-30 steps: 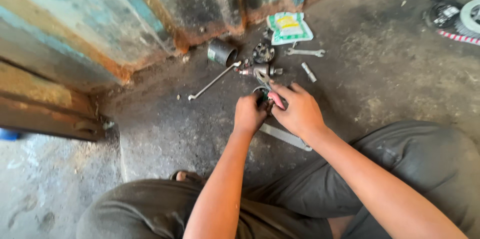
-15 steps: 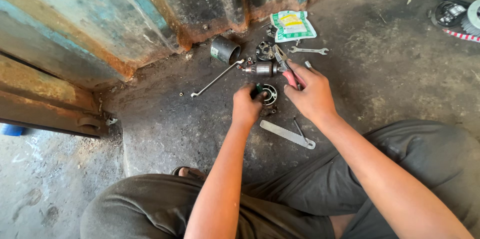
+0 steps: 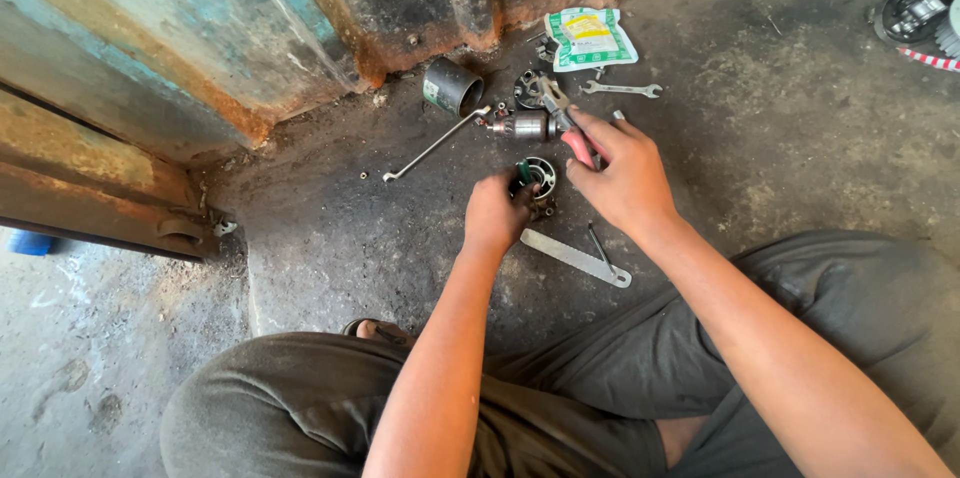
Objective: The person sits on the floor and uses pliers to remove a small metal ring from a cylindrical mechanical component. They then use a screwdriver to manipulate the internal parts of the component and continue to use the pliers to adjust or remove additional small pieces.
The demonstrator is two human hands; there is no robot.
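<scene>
My left hand (image 3: 496, 213) grips a small round metal housing (image 3: 538, 178) that rests on the dirty concrete floor. My right hand (image 3: 622, 173) is closed on red-handled pliers (image 3: 563, 118), whose jaws point up toward a grey cylindrical motor part (image 3: 527, 126) lying just beyond the housing. A dark gear-like ring (image 3: 527, 90) lies behind that part.
A long socket wrench (image 3: 432, 146), a dark metal cup (image 3: 451, 86), a green and white packet (image 3: 590, 38) and a spanner (image 3: 622, 89) lie near the rusty blue metal wall (image 3: 250, 28). A flat metal strip (image 3: 577, 258) lies by my knees. More parts sit at top right (image 3: 915, 13).
My right hand has moved up from the housing and now holds the red-handled pliers near the cylindrical part. My left hand stays on the housing.
</scene>
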